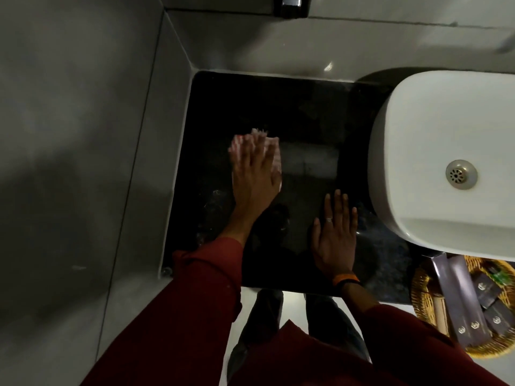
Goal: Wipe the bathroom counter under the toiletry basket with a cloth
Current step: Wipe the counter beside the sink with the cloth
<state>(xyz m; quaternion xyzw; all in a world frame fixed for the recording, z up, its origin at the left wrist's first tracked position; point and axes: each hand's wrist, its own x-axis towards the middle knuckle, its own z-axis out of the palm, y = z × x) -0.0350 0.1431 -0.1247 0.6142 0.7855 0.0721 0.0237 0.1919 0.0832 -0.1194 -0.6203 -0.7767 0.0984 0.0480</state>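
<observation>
The black stone counter (306,112) fills the middle of the head view. My left hand (255,179) lies flat on a pink-and-white cloth (275,154) and presses it onto the counter's left middle; the cloth is blurred and mostly hidden under my fingers. My right hand (334,238), with a ring and an orange wristband, rests flat and open on the counter near its front edge, holding nothing. The woven toiletry basket (420,291) stands at the counter's front right corner, off the patch under my hands, with dark boxes and packets in it.
A white basin (446,121) with a metal drain (461,174) overhangs the counter's right side. Grey tiled walls close in the left and back. A dark fixture (291,5) hangs on the back wall. My legs and the white floor show below the front edge.
</observation>
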